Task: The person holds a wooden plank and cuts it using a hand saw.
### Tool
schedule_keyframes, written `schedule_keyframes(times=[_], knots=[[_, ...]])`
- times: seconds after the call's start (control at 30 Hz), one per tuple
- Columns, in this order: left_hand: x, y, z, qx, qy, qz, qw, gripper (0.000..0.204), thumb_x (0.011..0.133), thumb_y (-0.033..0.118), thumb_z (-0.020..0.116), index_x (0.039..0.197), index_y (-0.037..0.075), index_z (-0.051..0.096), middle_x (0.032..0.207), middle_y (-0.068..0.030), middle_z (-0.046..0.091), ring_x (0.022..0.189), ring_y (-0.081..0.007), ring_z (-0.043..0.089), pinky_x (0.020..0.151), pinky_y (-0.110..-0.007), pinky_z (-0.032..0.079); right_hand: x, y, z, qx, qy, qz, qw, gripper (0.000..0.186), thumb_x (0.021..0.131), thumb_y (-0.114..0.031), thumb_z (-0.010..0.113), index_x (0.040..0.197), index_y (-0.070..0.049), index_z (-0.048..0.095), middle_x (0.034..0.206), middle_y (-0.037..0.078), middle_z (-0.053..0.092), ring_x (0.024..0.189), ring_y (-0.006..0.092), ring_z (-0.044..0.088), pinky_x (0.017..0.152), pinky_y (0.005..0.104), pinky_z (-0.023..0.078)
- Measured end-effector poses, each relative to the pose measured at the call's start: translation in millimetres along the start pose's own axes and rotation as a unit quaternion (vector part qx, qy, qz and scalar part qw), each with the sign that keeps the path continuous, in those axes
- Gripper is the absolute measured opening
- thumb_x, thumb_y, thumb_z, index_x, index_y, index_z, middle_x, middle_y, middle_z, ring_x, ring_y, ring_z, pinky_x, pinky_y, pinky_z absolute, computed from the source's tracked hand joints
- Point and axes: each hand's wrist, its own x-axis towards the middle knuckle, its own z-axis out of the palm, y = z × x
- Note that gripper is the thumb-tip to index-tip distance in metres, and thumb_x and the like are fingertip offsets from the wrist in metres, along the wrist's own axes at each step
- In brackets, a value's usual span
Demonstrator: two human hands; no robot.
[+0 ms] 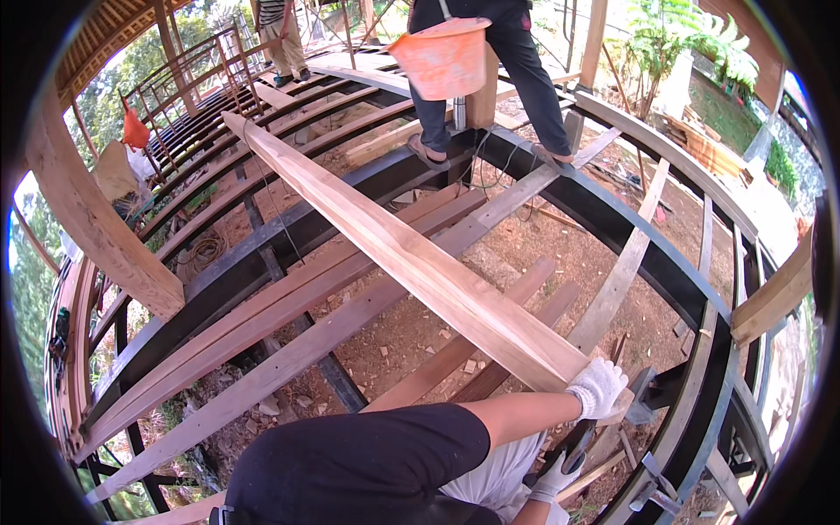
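My left hand (597, 388), in a white knit glove, is closed over the near end of a long, pale wooden beam (411, 254). The beam slants away to the far left, lying across the dark metal frame and darker planks. Lower down, my right hand (553, 479), also gloved, is apart from the beam; its fingers look spread, and I make out nothing held. A dark object (577, 435) lies just beyond it. My dark left sleeve (359, 455) covers much of the lower middle.
Curved black metal beams (647, 262) ring gaps over littered soil (394, 350). Narrow planks (254, 385) span them. A person (516, 79) stands on the frame ahead, an orange bucket (442, 59) before them; another person (282, 39) stands far left. A hammer-like tool (654, 486) rests lower right.
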Motion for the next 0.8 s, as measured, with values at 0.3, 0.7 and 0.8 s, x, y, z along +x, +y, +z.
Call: schedule_keyframes(times=[0.3, 0.7, 0.8], knots=[[4, 1, -3, 0.003, -0.009, -0.002, 1.0, 0.035, 0.089, 0.044, 0.063, 0.102, 0.011, 0.067, 0.097, -0.012, 0.068, 0.093, -0.0286, 0.066, 0.079, -0.043, 0.046, 4, 9, 0, -0.024, 0.037, -0.059, 0.997, 0.041, 0.088, -0.006, 0.07, 0.124, 0.0, 0.052, 0.091, 0.01, 0.064, 0.071, 0.0212, 0.067, 0.059, 0.0346, 0.056], [-2, 2, -8, -0.001, -0.028, -0.005, 1.0, 0.036, 0.09, 0.044, 0.062, 0.102, 0.011, 0.067, 0.097, -0.0126, 0.069, 0.094, -0.0283, 0.067, 0.079, -0.043, 0.046, -4, 13, -6, 0.014, -0.001, 0.036, 0.999, 0.043, 0.089, -0.006, 0.07, 0.127, 0.002, 0.051, 0.102, 0.011, 0.062, 0.083, 0.0202, 0.066, 0.069, 0.0346, 0.057], [-1, 4, -2, -0.014, -0.015, -0.002, 1.0, 0.038, 0.089, 0.048, 0.062, 0.1, 0.011, 0.066, 0.095, -0.0121, 0.069, 0.092, -0.0292, 0.067, 0.08, -0.043, 0.047, -6, 17, -9, -0.061, 0.036, 0.035, 0.997, 0.052, 0.089, -0.006, 0.074, 0.134, 0.008, 0.052, 0.117, 0.016, 0.063, 0.094, 0.0231, 0.066, 0.083, 0.0358, 0.056]])
